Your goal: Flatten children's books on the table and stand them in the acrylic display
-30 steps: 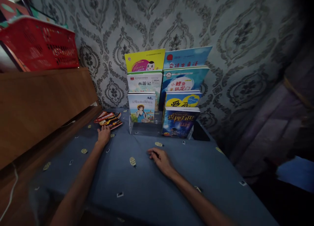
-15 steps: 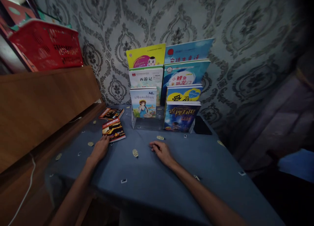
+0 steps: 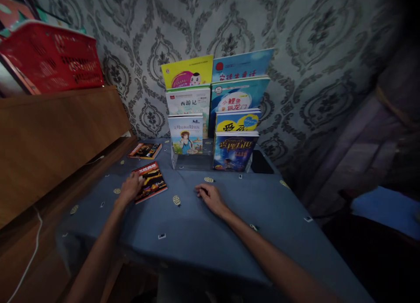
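Note:
My left hand [image 3: 131, 187] is closed on the left edge of a book [image 3: 152, 182] with a red, black and gold cover, which lies tilted on the tablecloth. Part of that cover is hidden by my fingers. Behind it another dark book with red edging [image 3: 145, 150] lies flat. My right hand [image 3: 211, 199] rests on the cloth with nothing in it, its fingers loosely bent and apart. Beyond it stands a clear book rack [image 3: 193, 163] with several children's books in tiers, among them a white-and-blue book [image 3: 186, 135] and a dark blue book [image 3: 234, 152].
A blue tablecloth [image 3: 193, 224] with pineapple prints covers the table. A dark flat object [image 3: 261, 162] lies right of the rack. At left, a red basket [image 3: 55, 58] sits on a wooden panel [image 3: 59, 145]. A white cable [image 3: 34, 246] hangs below. Patterned wallpaper rises behind.
The red-and-black book has slid toward me, turned a little and come apart from the one behind. My left hand has moved up its left side. The view has shifted slightly; my right hand stays put.

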{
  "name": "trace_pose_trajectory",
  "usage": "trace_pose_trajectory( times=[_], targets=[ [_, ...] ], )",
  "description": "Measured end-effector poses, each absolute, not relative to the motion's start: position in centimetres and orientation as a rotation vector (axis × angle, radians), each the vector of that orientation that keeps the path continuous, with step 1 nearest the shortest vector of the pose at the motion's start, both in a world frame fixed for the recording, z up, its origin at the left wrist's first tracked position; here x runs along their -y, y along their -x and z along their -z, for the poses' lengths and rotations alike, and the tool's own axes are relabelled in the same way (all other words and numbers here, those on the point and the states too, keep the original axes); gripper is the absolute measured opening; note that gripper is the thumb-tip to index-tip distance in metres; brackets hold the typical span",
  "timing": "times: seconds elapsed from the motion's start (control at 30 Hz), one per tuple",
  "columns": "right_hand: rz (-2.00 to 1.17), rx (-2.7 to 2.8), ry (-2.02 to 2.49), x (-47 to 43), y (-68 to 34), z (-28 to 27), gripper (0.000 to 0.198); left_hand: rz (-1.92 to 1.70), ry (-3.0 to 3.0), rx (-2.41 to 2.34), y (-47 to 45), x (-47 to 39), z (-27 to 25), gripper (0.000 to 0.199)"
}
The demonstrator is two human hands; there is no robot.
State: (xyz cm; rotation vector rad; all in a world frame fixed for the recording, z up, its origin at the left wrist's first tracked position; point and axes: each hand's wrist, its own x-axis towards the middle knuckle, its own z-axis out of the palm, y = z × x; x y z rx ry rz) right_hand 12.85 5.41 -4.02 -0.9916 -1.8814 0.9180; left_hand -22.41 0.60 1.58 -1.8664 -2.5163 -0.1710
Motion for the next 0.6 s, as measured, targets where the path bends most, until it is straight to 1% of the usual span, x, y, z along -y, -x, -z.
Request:
trace_pose_trajectory(
  times=[0.1,0.27,0.37,0.47,0.6],
  targets=[
    [-0.920,1.884,1.008,-5.3,-12.9,4.0,0.029,0.198,1.671,2.531,21.5,-2.2,-0.1,0.048],
    [-0.944,1.868,1.007,-5.5,-12.6,4.2,0.029,0.119,1.698,2.481,21.9,-2.6,1.5,0.050],
    [-0.923,1.888,1.025,-5.5,-12.6,4.0,0.029,0.064,1.740,2.414,22.4,-2.3,1.9,0.047],
    [-0.905,1.893,1.047,-5.4,-12.6,3.8,0.031,0.008,1.879,2.240,22.6,-1.9,2.7,0.041],
    [-0.845,1.929,1.054,-5.3,-12.7,3.6,0.032,0.139,1.948,2.151,22.5,-1.2,3.8,0.045]
  ],
)
